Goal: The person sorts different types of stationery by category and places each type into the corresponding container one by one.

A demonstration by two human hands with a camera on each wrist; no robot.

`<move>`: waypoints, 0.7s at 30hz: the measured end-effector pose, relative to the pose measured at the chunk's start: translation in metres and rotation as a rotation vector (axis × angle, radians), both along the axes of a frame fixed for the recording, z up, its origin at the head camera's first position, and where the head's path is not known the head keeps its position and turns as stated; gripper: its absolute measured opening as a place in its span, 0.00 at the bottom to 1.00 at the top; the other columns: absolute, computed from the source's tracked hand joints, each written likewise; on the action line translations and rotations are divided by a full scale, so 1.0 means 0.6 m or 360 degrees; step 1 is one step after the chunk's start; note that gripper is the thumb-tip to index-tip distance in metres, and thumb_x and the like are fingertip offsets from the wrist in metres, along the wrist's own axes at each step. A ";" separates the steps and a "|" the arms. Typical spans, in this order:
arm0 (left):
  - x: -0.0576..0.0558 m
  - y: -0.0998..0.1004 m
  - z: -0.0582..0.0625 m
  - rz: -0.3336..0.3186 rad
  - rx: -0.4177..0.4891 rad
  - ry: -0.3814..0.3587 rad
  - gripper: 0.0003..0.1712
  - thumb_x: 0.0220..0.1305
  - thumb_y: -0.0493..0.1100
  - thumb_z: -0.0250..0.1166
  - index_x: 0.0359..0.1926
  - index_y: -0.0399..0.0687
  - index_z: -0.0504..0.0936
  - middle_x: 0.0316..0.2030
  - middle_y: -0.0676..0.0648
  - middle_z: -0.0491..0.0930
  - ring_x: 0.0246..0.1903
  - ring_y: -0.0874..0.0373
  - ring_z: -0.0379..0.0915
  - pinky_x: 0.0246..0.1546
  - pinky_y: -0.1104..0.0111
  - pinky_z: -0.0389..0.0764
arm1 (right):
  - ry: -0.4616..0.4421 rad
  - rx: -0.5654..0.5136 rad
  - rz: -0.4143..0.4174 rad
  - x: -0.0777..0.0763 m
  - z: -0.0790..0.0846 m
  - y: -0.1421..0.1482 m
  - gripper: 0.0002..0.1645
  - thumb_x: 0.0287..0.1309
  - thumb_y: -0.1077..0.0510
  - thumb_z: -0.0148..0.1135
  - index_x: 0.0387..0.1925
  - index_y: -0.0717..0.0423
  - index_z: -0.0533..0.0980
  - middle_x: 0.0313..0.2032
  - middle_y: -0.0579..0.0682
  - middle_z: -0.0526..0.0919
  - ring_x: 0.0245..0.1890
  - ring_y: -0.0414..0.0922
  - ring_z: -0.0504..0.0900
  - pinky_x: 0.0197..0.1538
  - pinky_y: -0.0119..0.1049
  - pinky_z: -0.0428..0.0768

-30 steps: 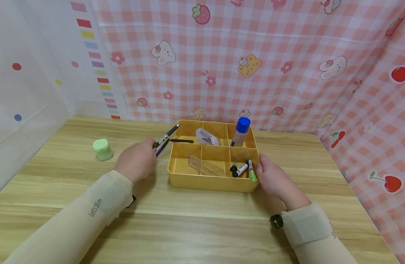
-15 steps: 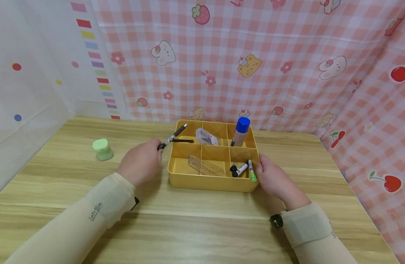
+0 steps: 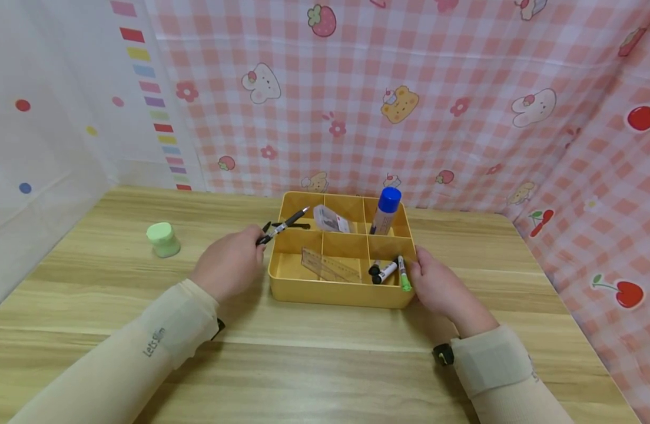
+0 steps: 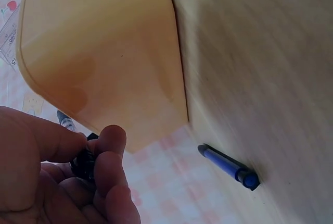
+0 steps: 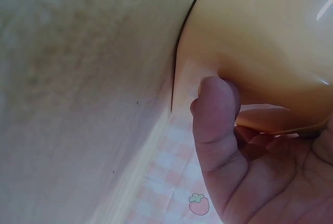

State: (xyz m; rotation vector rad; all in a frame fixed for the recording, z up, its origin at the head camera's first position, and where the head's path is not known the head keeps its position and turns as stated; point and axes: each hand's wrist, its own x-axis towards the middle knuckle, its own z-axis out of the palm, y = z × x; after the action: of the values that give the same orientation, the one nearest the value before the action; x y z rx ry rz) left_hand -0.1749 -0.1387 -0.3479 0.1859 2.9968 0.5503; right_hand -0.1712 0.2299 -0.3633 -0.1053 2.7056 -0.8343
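Note:
My left hand (image 3: 231, 263) pinches a black pen (image 3: 290, 219) between thumb and fingers, its silvery tip pointing up and right over the left side of the yellow divided organizer box (image 3: 340, 294). The pen's dark end (image 4: 83, 162) shows between the fingertips in the left wrist view. A blue pen (image 4: 226, 165) lies on the table beside the box; in the head view the left hand mostly hides it. At the box's right end, my right hand (image 3: 440, 287) grips the side wall, with a finger (image 5: 217, 112) pressed against it in the right wrist view.
The box holds a clear ruler (image 3: 330, 266), several small markers (image 3: 387, 272), a blue-capped glue stick (image 3: 387, 211), a clear plastic case (image 3: 331, 219) and a slim dark item (image 3: 299, 226). A light green lump (image 3: 163, 239) stands left. Patterned cloth (image 3: 325, 88) hangs behind the table.
My left hand has moved slightly right, carrying the black pen's tip farther over the box. The blue pen is now mostly hidden behind the hand. The right hand stays on the box.

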 end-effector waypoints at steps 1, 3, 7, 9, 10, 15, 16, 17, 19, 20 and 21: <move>0.000 0.000 -0.001 0.0001 -0.0004 -0.0003 0.17 0.81 0.46 0.50 0.58 0.42 0.77 0.43 0.42 0.85 0.35 0.49 0.78 0.38 0.57 0.80 | -0.0002 -0.0005 -0.0003 0.000 0.000 0.000 0.36 0.85 0.50 0.33 0.84 0.58 0.47 0.70 0.68 0.73 0.50 0.55 0.81 0.44 0.42 0.81; -0.001 0.002 -0.002 0.0000 -0.0013 -0.0013 0.17 0.81 0.46 0.50 0.59 0.42 0.77 0.44 0.43 0.85 0.35 0.49 0.78 0.38 0.58 0.79 | -0.0001 -0.0013 -0.0005 0.000 0.000 0.000 0.35 0.85 0.50 0.33 0.84 0.58 0.47 0.69 0.68 0.73 0.49 0.54 0.81 0.43 0.41 0.81; -0.002 0.002 -0.005 -0.0009 -0.0016 -0.0039 0.18 0.81 0.46 0.50 0.60 0.43 0.77 0.44 0.43 0.85 0.35 0.50 0.78 0.35 0.60 0.78 | 0.0006 -0.0016 -0.0008 0.000 0.000 0.000 0.35 0.85 0.50 0.34 0.84 0.58 0.48 0.67 0.68 0.74 0.45 0.53 0.81 0.40 0.40 0.80; -0.002 0.002 -0.005 -0.0018 -0.0016 -0.0043 0.18 0.81 0.46 0.50 0.60 0.43 0.78 0.43 0.43 0.85 0.35 0.50 0.77 0.34 0.61 0.77 | 0.0006 -0.0016 -0.0009 -0.001 0.000 0.000 0.35 0.84 0.50 0.33 0.83 0.58 0.48 0.66 0.68 0.75 0.43 0.53 0.81 0.40 0.39 0.80; -0.002 0.002 -0.005 -0.0022 -0.0015 -0.0043 0.18 0.81 0.46 0.50 0.60 0.43 0.78 0.43 0.44 0.85 0.34 0.50 0.77 0.34 0.61 0.77 | 0.0006 -0.0014 -0.0010 -0.001 0.000 0.000 0.35 0.84 0.50 0.33 0.83 0.58 0.48 0.66 0.68 0.75 0.43 0.53 0.81 0.40 0.40 0.80; -0.002 0.002 -0.006 -0.0040 -0.0023 -0.0020 0.18 0.81 0.45 0.50 0.61 0.42 0.78 0.44 0.43 0.85 0.35 0.51 0.77 0.35 0.60 0.78 | 0.0018 0.0004 -0.0002 -0.001 0.000 0.000 0.35 0.84 0.50 0.33 0.83 0.59 0.48 0.66 0.68 0.75 0.48 0.55 0.81 0.42 0.41 0.80; -0.001 0.002 -0.006 -0.0043 -0.0022 -0.0017 0.18 0.81 0.45 0.50 0.61 0.42 0.78 0.44 0.43 0.85 0.35 0.51 0.77 0.35 0.60 0.78 | 0.0022 0.0008 -0.0001 -0.001 0.000 0.000 0.35 0.84 0.50 0.33 0.83 0.59 0.48 0.67 0.68 0.74 0.49 0.55 0.81 0.43 0.42 0.80; -0.001 0.002 -0.006 -0.0045 -0.0021 -0.0013 0.18 0.81 0.46 0.50 0.61 0.43 0.78 0.44 0.43 0.85 0.35 0.51 0.77 0.35 0.60 0.78 | 0.0026 0.0010 0.0001 -0.001 0.000 0.000 0.35 0.84 0.50 0.34 0.83 0.59 0.48 0.67 0.68 0.74 0.49 0.55 0.81 0.43 0.42 0.81; -0.001 0.002 -0.006 -0.0055 -0.0022 -0.0007 0.18 0.81 0.46 0.51 0.61 0.43 0.78 0.45 0.43 0.86 0.35 0.51 0.77 0.35 0.60 0.78 | 0.0024 0.0007 0.0001 -0.001 0.000 0.000 0.35 0.84 0.50 0.34 0.83 0.59 0.48 0.67 0.68 0.74 0.48 0.55 0.82 0.43 0.42 0.81; 0.000 0.002 -0.006 -0.0058 -0.0024 -0.0003 0.18 0.81 0.46 0.51 0.60 0.43 0.78 0.44 0.44 0.86 0.35 0.51 0.77 0.35 0.60 0.78 | 0.0026 0.0007 0.0001 -0.001 0.000 0.000 0.35 0.84 0.50 0.34 0.83 0.59 0.48 0.67 0.68 0.74 0.48 0.55 0.82 0.43 0.41 0.81; 0.000 0.003 -0.006 -0.0063 -0.0025 0.0001 0.18 0.81 0.46 0.51 0.60 0.43 0.78 0.45 0.44 0.86 0.35 0.51 0.77 0.36 0.59 0.79 | 0.0025 0.0005 0.0000 -0.001 0.000 0.000 0.35 0.84 0.50 0.34 0.83 0.59 0.48 0.67 0.68 0.75 0.47 0.54 0.82 0.42 0.41 0.81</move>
State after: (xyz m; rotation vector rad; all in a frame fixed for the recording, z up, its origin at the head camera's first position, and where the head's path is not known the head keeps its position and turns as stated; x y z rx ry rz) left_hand -0.1749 -0.1371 -0.3517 0.2437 2.9900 0.5226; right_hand -0.1719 0.2299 -0.3632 -0.1115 2.7215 -0.8323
